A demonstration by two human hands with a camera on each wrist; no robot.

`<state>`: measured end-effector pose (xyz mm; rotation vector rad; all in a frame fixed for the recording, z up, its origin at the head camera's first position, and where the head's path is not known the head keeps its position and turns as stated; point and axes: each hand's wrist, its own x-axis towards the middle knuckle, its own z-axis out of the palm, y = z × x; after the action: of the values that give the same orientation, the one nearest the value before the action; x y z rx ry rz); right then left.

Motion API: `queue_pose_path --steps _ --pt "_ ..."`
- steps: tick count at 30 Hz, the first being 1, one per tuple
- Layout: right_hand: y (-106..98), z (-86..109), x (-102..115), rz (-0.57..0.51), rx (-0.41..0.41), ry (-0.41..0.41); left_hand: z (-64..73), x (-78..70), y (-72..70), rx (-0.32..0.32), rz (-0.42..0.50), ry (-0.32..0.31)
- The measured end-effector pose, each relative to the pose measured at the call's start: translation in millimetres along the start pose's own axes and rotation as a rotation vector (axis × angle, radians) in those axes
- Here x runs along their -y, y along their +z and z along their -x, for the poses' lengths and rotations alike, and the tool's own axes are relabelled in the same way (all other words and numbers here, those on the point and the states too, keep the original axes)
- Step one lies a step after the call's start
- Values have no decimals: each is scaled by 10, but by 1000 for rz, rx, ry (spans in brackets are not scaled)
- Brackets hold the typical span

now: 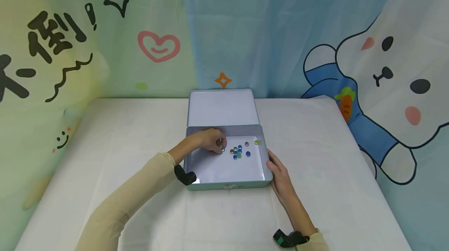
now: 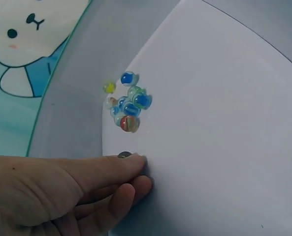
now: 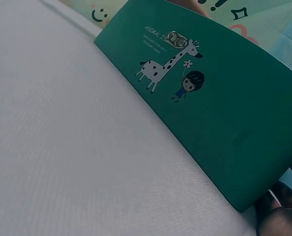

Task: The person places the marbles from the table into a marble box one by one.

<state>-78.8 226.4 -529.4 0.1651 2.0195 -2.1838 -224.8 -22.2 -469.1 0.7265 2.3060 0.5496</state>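
Observation:
An open tin box (image 1: 229,185) holds several glass marbles (image 2: 142,101), blue, green, red-swirled and yellow, mostly clustered on its white floor. Reaching in over its left wall, my left hand (image 1: 211,141) pinches a small marble (image 1: 223,149) at its fingertips, low over the floor. The left wrist view shows this marble (image 2: 124,154) as a dark curve, partly hidden behind a finger. My right hand (image 1: 279,171) grips the right wall of the box, thumb at the rim; only part of its fingers (image 3: 280,221) shows at the green corner in the right wrist view.
The box lid (image 1: 221,107) stands raised at the back. A white cloth (image 1: 333,204) covers the table. Behind it hangs a printed curtain (image 1: 238,29) with a rabbit and a heart. A giraffe picture (image 3: 155,71) and a metal clasp (image 3: 176,39) mark the box front.

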Motion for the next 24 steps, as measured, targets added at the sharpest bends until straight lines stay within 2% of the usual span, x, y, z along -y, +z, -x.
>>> queue_pose_path --steps 7,11,15,18,20,21,22,24 --pt "-2 1 6 3 -2 -3 -13 9 15 1 29 -9" --pt "5 -1 12 -9 -3 9 5 -4 -10 13 -11 -21" --pt "8 -8 19 -12 -7 14 127 -95 -170 43 -84 -9" --pt "4 -10 22 -14 -12 15 328 -160 -373 55 -91 61" --pt "1 -8 20 -15 -13 18 522 -162 -493 21 -62 130" --pt "1 -6 20 -15 -13 19 632 -146 -532 -18 -37 168" --pt "1 -5 19 -14 -12 19 749 -118 -551 -76 -5 203" --pt "2 0 17 -16 -11 21 989 -25 -529 -232 68 249"
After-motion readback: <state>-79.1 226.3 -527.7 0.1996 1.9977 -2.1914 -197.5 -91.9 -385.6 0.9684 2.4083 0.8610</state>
